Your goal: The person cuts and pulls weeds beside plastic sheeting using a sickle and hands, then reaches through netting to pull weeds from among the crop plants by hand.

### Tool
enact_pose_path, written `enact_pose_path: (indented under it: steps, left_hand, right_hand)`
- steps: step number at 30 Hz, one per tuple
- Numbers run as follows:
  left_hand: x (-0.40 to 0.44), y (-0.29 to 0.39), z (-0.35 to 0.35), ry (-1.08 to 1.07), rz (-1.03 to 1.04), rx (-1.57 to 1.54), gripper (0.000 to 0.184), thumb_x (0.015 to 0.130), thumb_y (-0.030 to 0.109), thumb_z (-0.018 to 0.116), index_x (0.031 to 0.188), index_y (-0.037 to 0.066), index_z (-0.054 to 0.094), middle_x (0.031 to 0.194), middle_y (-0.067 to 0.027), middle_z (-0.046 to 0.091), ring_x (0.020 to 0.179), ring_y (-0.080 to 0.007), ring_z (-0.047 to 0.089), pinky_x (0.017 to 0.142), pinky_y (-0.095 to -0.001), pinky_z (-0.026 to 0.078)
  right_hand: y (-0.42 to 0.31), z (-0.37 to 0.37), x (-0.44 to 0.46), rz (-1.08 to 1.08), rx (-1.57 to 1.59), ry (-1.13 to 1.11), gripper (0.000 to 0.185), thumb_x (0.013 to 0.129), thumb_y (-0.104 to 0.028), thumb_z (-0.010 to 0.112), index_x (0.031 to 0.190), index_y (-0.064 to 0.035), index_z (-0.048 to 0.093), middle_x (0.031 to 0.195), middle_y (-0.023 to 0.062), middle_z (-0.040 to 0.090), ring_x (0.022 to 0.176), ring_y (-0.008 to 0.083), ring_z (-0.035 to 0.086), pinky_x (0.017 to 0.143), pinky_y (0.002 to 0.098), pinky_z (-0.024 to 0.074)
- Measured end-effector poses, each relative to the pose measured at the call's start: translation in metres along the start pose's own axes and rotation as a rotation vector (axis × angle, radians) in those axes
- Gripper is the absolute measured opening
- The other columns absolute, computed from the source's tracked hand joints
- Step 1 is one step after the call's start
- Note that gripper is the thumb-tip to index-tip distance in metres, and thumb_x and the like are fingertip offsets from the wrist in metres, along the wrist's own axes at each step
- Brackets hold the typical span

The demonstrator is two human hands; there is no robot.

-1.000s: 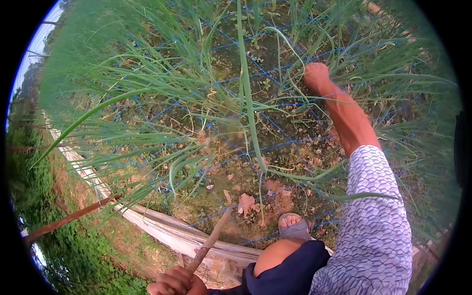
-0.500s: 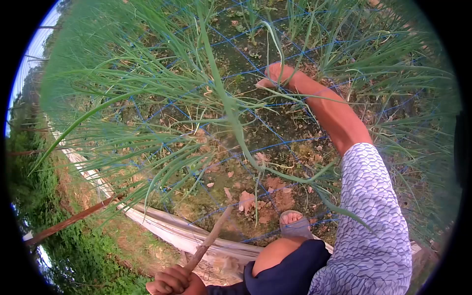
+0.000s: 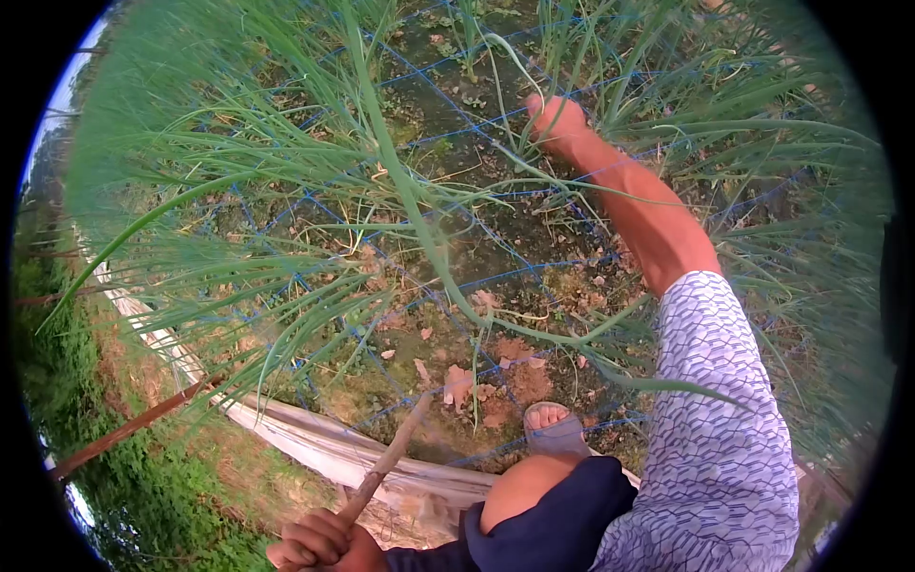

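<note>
At the bottom edge, my left hand is closed around a wooden stick, which slants up and right toward the soil. My right arm, in a patterned sleeve, stretches forward into the green onion plants. My right hand is low among thin leaves, beside a pale bent leaf. Its fingers are turned away and hidden, so any hold on a leaf or weed cannot be made out. A long thick onion leaf crosses the view close to the camera.
Blue netting strings form a grid over the bed. Pale sheeting edges it, and a wooden post leans at left. My sandalled foot and bent knee are at the bed's near side. Green onions also crowd the right.
My right hand has moved slightly, with the thumb no longer showing out to the left. The view has shifted a little, so the plants and stick appear farther left.
</note>
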State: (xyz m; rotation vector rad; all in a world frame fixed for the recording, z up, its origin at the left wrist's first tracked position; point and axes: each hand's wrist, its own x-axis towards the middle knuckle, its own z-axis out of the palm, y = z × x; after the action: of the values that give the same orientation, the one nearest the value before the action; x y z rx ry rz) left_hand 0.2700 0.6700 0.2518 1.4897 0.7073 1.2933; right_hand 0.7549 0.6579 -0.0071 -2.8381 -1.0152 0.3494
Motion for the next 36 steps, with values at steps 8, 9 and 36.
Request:
enact_pose_path:
  steps: [8,9,36]
  left_hand:
    - [0.001,-0.003,-0.001,0.013,0.059,0.03,0.04,0.091,0.043,0.056,0.079,0.012,0.034,0.057,0.0045,0.029,0.041,-0.0025,0.021,0.036,-0.018,0.019]
    - [0.001,-0.003,-0.004,0.012,0.076,0.032,0.04,0.091,0.043,0.056,0.079,0.012,0.034,0.057,0.0045,0.029,0.041,-0.0025,0.021,0.036,-0.018,0.019]
    - [0.004,-0.009,-0.021,-0.096,0.011,-0.07,0.042,0.094,0.043,0.05,0.073,0.01,0.034,0.057,0.0021,0.03,0.043,-0.0051,0.028,0.037,-0.0195,0.023]
  right_hand:
    - [0.027,-0.002,-0.009,-0.062,-0.315,-0.202,0.017,0.079,-0.018,0.06,0.088,-0.0101,0.071,0.092,0.011,0.07,0.088,0.0284,0.067,0.072,0.0394,0.0542]
    - [0.022,-0.004,-0.016,-0.08,-0.377,-0.236,0.019,0.079,-0.018,0.06,0.092,-0.013,0.073,0.095,0.0081,0.07,0.091,0.0269,0.067,0.075,0.0379,0.0542]
    - [-0.017,-0.239,-0.21,-0.144,0.624,0.091,0.023,0.086,-0.02,0.057,0.087,0.0027,0.06,0.077,0.0163,0.063,0.066,0.0241,0.062,0.061,0.0354,0.0522]
